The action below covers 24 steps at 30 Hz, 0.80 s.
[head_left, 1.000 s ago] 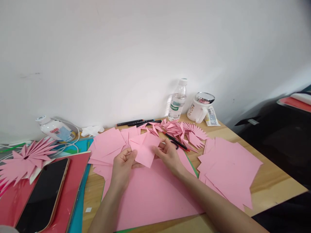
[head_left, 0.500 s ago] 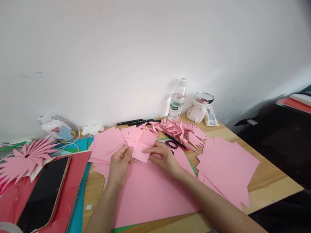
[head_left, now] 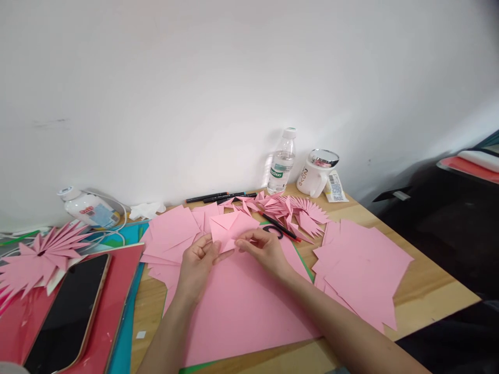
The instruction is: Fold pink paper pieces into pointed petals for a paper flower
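A folded pink paper (head_left: 230, 228) is held up between both hands, above a large pink sheet (head_left: 249, 306). My left hand (head_left: 200, 259) pinches its lower left edge between thumb and fingers. On the lower right corner, my right hand (head_left: 264, 250) is closed with thumb and index finger. Creases and a triangular flap show on the paper's upper part. Loose pink sheets (head_left: 169, 231) lie behind my left hand, and more sheets (head_left: 366, 270) are spread to the right. Dark-handled scissors (head_left: 274, 230) lie partly hidden behind my right hand.
Pointed pink folded pieces (head_left: 298, 208), a red-and-black pen (head_left: 278, 226) and black pens (head_left: 218, 198) lie at the back. Near the wall stand a water bottle (head_left: 280, 166) and a white mug (head_left: 312, 179). At left are a phone (head_left: 70, 311), a pink paper rosette (head_left: 42, 254) and a white bottle (head_left: 91, 208).
The held paper has turned and its flap now shows at the top. My right fingers have closed on its lower corner. The view has shifted slightly.
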Available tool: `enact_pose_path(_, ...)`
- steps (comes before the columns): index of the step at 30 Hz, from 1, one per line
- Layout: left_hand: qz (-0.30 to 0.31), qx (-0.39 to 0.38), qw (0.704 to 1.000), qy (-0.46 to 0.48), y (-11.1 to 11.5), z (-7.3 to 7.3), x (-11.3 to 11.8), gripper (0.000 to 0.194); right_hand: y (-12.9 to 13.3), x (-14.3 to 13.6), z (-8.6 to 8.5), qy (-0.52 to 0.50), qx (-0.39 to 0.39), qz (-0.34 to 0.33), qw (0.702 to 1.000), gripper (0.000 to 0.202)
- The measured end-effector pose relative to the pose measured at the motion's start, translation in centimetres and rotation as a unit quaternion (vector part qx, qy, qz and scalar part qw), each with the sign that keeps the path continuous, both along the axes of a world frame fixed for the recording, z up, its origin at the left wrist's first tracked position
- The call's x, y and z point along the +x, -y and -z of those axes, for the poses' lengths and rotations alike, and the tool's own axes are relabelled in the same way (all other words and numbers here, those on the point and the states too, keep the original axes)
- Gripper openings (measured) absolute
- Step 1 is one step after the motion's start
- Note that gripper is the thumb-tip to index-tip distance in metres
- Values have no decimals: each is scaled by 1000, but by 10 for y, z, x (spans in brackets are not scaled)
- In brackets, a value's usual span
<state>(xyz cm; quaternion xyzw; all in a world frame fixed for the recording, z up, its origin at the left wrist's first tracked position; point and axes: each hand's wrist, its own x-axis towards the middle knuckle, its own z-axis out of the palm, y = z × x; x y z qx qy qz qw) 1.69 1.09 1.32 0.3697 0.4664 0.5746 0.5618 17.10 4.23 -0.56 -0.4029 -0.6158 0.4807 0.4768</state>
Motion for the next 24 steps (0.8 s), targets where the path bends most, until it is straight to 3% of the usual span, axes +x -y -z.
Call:
enact_pose_path(3,53,7,998,17,0,3,1,42,-1,-1,-3,-18,-27,17,999,27)
enact_pose_path(9,11,-1,1000,-3,1,1,5,64,0,-3,3,-38,-44,14,998,26)
enact_pose_path(14,23,-3,999,-32,2,-1,7,64,2,-5,8,-45,-42,13,998,21)
enact_pose_path(19,14,-11,999,-45,0,9,4,63,3,-7,8,-10,-50,29,998,19)
enact_pose_path(22,-65,-1,984,-164,-4,12,-1,67,-1,-4,9,11,-53,34,998,18)
enact_pose_path(24,-167,56,932,-317,-4,6,-4,54,-4,-1,10,37,-64,11,997,16)
